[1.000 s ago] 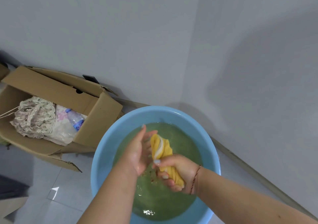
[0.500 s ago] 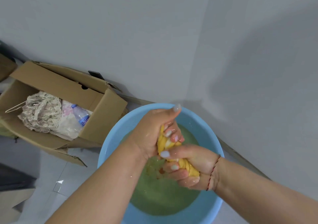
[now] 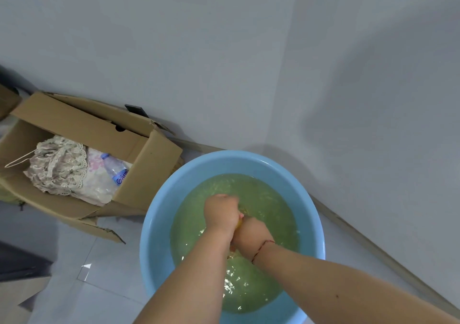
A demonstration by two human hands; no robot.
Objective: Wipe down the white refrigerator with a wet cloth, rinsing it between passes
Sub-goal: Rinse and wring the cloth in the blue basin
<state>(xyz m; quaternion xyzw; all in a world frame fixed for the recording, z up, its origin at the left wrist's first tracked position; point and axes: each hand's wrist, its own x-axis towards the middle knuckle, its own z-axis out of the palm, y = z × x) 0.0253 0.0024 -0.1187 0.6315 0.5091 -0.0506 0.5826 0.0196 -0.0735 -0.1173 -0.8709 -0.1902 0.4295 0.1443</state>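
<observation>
A light blue basin [image 3: 159, 226] stands on the floor, filled with cloudy greenish water. Both my hands are down at the water surface in its middle. My left hand [image 3: 221, 211] and my right hand [image 3: 251, 234] are fisted together around the yellow cloth [image 3: 239, 223], of which only a thin sliver shows between them. My right wrist wears a red string. The refrigerator is not in view.
An open cardboard box [image 3: 139, 174] sits left of the basin against the wall, holding lace fabric [image 3: 59, 166] and a plastic bottle [image 3: 115, 168]. Grey walls meet in a corner behind the basin. Light floor tiles [image 3: 82, 274] lie to the left.
My hands have dropped from above the basin down to the water, closing over the cloth so that it is almost hidden. The water ripples.
</observation>
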